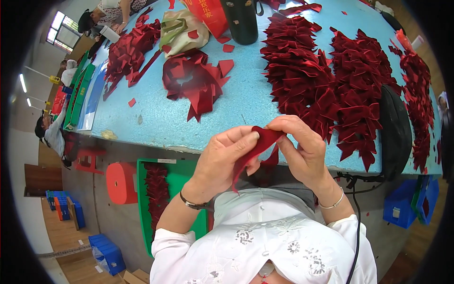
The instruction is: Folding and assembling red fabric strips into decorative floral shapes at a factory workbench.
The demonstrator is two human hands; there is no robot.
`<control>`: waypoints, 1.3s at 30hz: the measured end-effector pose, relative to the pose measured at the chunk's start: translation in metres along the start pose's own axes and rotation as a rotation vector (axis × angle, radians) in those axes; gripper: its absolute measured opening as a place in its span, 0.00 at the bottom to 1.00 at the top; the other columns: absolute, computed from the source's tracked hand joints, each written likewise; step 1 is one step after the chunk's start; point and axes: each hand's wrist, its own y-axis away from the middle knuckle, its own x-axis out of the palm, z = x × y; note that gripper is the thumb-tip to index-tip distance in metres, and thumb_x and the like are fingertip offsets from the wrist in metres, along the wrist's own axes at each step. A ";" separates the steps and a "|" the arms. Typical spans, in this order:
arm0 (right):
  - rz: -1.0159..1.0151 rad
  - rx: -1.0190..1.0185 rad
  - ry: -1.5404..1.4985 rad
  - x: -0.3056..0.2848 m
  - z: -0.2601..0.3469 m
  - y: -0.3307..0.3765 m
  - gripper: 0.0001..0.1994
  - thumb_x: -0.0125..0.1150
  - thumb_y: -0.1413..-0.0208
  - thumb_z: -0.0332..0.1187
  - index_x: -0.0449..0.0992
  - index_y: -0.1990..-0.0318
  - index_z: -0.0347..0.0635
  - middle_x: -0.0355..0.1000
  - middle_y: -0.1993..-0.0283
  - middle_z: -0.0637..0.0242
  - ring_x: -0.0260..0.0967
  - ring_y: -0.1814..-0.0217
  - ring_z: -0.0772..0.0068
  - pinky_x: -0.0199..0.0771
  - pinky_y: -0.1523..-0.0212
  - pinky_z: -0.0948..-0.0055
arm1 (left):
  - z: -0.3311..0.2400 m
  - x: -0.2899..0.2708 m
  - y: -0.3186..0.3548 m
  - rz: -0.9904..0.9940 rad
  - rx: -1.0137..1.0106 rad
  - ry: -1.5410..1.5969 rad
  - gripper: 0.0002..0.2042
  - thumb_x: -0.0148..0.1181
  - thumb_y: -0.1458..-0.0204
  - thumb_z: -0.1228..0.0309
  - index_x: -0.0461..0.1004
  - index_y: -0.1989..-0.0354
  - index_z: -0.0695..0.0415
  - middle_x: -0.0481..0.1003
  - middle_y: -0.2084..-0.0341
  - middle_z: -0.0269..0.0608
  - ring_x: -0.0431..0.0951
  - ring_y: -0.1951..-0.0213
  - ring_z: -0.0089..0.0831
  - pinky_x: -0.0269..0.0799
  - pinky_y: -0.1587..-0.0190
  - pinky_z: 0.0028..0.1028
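Note:
Between my two hands, in front of the table's near edge, a folded strip of dark red velvet ribbon (267,137) is stretched. The left hand (222,154) pinches it between thumb and fingers, and one end hangs down below that hand. On the other side, the thumb and fingertips of my right hand (303,149) grip the upper right part of the strip. Beyond my hands on the blue table (241,102) lies a loose heap of flat red ribbon strips (195,80). Long rows of finished-looking red velvet bows (295,66) are stacked to the right.
A black bag (396,130) stands at the table's right edge. Farther back are a dark bottle (240,21), a red bag (208,16) and a pale cloth bag (183,33). Below left sit a green bin (142,203) and a red stool (124,182). Other people work at left.

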 end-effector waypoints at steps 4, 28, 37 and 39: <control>-0.019 -0.046 0.061 0.000 -0.006 0.003 0.14 0.56 0.55 0.14 0.75 0.59 0.32 0.74 0.62 0.57 0.73 0.59 0.61 0.72 0.57 0.70 | 0.002 0.017 0.002 -0.023 0.030 -0.076 0.09 0.58 0.43 0.71 0.78 0.63 0.65 0.75 0.73 0.35 0.72 0.75 0.19 0.70 0.70 0.20; -0.119 0.410 -0.732 0.024 0.006 0.015 0.12 0.59 0.44 0.22 0.73 0.53 0.29 0.75 0.61 0.66 0.71 0.61 0.81 0.72 0.60 0.82 | 0.020 0.017 -0.012 -0.204 0.409 -0.020 0.13 0.58 0.44 0.72 0.74 0.52 0.65 0.77 0.62 0.37 0.74 0.59 0.23 0.69 0.53 0.24; -0.101 0.444 -0.701 0.015 -0.006 0.022 0.09 0.58 0.44 0.22 0.74 0.56 0.30 0.74 0.64 0.66 0.70 0.63 0.83 0.71 0.63 0.83 | 0.037 0.017 -0.024 -0.316 0.557 -0.100 0.14 0.58 0.43 0.73 0.74 0.51 0.66 0.76 0.59 0.40 0.74 0.58 0.24 0.70 0.53 0.24; -0.089 0.486 -0.739 0.013 -0.003 0.018 0.08 0.58 0.44 0.23 0.74 0.58 0.30 0.74 0.64 0.66 0.70 0.64 0.84 0.71 0.64 0.83 | 0.041 0.017 -0.029 -0.338 0.608 -0.147 0.13 0.57 0.43 0.72 0.74 0.51 0.66 0.76 0.58 0.40 0.75 0.57 0.25 0.70 0.52 0.25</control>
